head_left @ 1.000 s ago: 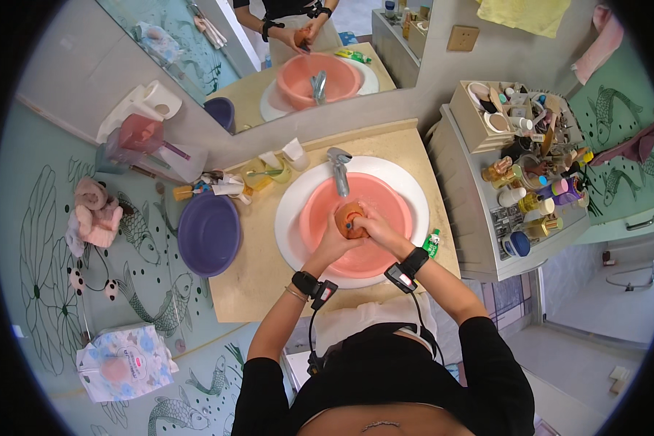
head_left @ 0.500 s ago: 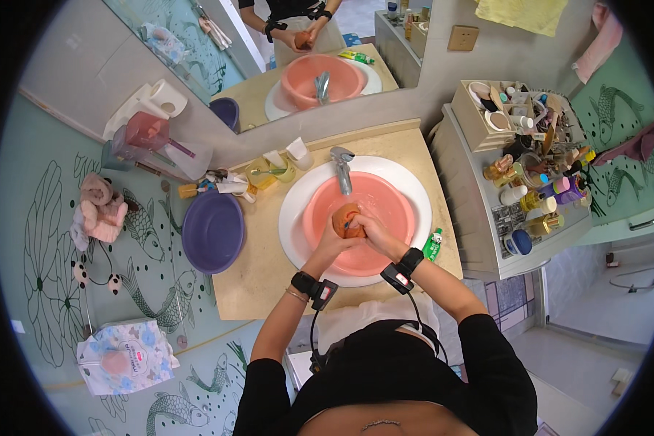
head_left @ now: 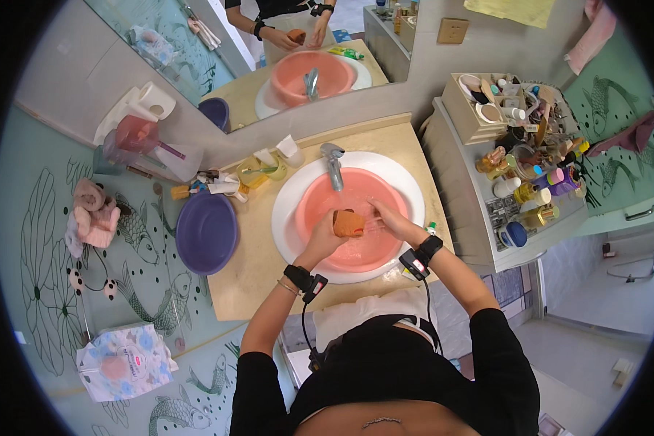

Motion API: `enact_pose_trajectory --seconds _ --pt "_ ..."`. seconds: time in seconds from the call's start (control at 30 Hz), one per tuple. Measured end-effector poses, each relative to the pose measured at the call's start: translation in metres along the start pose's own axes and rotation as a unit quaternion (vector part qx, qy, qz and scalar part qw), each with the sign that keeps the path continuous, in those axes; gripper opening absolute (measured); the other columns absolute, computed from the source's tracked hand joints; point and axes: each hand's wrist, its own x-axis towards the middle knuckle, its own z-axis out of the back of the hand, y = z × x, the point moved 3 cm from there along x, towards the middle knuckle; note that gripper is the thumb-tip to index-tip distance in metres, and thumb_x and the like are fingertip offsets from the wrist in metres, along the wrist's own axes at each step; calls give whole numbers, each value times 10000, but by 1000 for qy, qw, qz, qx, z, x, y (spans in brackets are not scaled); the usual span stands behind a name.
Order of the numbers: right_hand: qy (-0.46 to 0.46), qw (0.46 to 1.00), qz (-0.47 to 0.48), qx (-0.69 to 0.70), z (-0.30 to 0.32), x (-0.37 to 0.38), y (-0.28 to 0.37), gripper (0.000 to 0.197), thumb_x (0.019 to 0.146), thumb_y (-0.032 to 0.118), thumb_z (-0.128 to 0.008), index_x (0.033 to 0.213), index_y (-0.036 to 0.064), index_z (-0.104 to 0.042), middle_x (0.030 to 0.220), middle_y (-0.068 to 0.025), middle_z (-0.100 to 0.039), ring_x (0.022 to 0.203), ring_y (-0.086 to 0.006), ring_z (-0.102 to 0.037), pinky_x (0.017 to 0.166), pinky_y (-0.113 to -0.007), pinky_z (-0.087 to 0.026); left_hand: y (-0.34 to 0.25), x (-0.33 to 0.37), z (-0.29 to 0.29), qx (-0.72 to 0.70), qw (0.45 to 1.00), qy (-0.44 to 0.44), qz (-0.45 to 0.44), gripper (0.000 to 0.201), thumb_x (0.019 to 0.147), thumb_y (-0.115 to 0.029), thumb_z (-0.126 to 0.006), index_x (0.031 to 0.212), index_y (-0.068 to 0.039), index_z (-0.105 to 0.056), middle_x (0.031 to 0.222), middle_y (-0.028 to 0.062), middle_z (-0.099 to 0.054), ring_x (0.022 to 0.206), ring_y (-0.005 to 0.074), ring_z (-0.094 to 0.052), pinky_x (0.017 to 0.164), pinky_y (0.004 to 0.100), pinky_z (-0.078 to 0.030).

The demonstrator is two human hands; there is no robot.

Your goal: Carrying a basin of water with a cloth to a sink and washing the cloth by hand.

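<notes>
A pink basin [head_left: 307, 198] sits inside the white oval sink [head_left: 283, 182], below a chrome faucet [head_left: 332, 161]. My left hand [head_left: 324, 236] is closed around a small, soft-looking orange-brown bundle [head_left: 349, 224] with a bit of red at its edge. Whether it is cloth or a small plush I cannot tell. Over the right half of the basin, my right hand [head_left: 391, 221] is apart from the bundle, its fingers stretched out and holding nothing. Shallow water shows in the basin beneath both hands.
A purple basin [head_left: 207, 234] stands at the counter's left edge, near cups and brushes [head_left: 265, 166]. A green tube [head_left: 430, 229] lies right of the sink, partly behind my right wrist. The cabinet [head_left: 479, 240] at right carries many bottles. A mirror [head_left: 247, 109] rises behind.
My right hand has let go of the bundle, opened and moved to the right. The left hand keeps hold of it, a little farther left. The whole view has shifted slightly.
</notes>
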Motion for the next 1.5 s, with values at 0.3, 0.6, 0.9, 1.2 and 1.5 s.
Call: enact_pose_trajectory --seconds 0.3,0.6,0.9,1.2,1.5 --pt "238 949 -94 183 -39 -21 19 558 909 466 -443 1260 35 -390 1205 -162 -487 1093 -294 -522 901 -451 -463 -16 7 -10 208 964 47 -157 517 627 -31 -702 1108 -35 -513 1027 154 -565 978 349 -529 855 398 -424" --pt "328 929 -35 -171 -46 -9 27 197 765 121 -656 900 14 -559 793 -43 -566 721 -129 -564 639 -236 -468 -1 1 -10 263 953 64 -137 445 702 -33 -633 1124 -33 -494 1041 181 -561 972 348 -554 789 381 -468" --pt "127 878 78 -455 -53 18 16 472 583 112 -729 989 -10 -522 838 -131 -610 777 -241 -605 672 -328 -486 48 14 -14 233 968 73 -49 282 722 -27 -605 989 20 -530 875 224 -600 822 355 -606 684 377 -486" --pt "37 830 183 -526 -53 25 9 392 625 59 -670 972 -15 -504 908 -211 -593 855 -380 -579 719 -406 -473 53 24 -17 161 985 56 -27 190 699 -66 -649 850 11 -563 759 218 -607 722 358 -612 609 382 -484" --pt "15 772 272 -574 -56 26 9 277 664 53 -658 877 18 -484 865 -177 -559 812 -374 -563 691 -424 -458 58 28 -15 197 972 79 103 312 653 -149 -721 895 1 -592 798 202 -622 747 339 -618 647 374 -486"
